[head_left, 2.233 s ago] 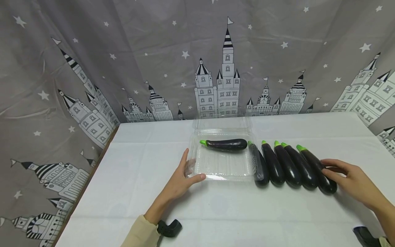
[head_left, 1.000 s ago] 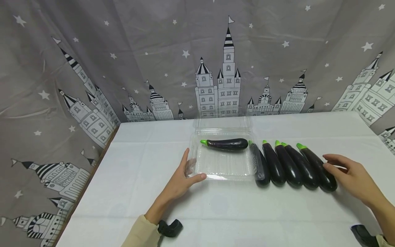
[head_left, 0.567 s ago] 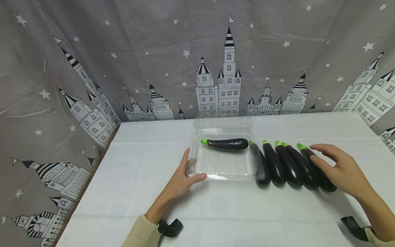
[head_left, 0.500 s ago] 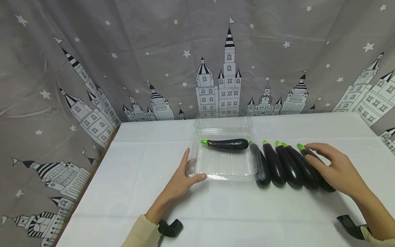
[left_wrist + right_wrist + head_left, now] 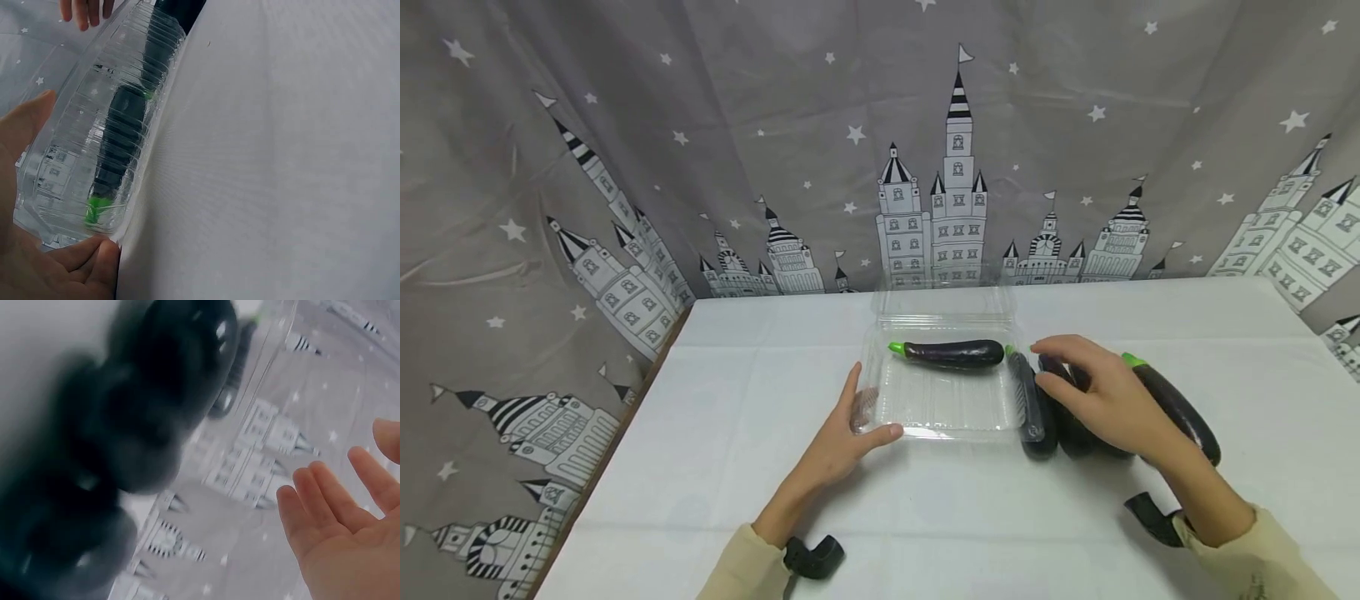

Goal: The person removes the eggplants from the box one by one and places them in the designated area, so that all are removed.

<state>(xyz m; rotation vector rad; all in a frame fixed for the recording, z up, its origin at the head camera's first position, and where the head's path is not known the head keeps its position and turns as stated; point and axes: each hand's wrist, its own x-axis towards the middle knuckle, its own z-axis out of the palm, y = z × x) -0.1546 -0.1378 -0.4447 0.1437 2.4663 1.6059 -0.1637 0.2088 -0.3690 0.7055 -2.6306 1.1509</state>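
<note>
A clear plastic clamshell container stands with its lid raised at the middle of the table. One eggplant lies crosswise near its back, green stem to the left. My left hand holds the container's near left corner, thumb along the front and fingers at the left side. Several more eggplants lie in a row to the right. My right hand is over this row with fingers apart, hiding some of it. The leftmost eggplant is partly behind the container's wall; the rightmost eggplant lies beyond my wrist.
White cloth covers the table. A grey curtain printed with castles and stars hangs behind it and along the left. Black wrist mounts sit at both forearms.
My right hand has moved left from the rightmost eggplant, passing over the row towards the container. It carries nothing. The left hand and the container have stayed in place.
</note>
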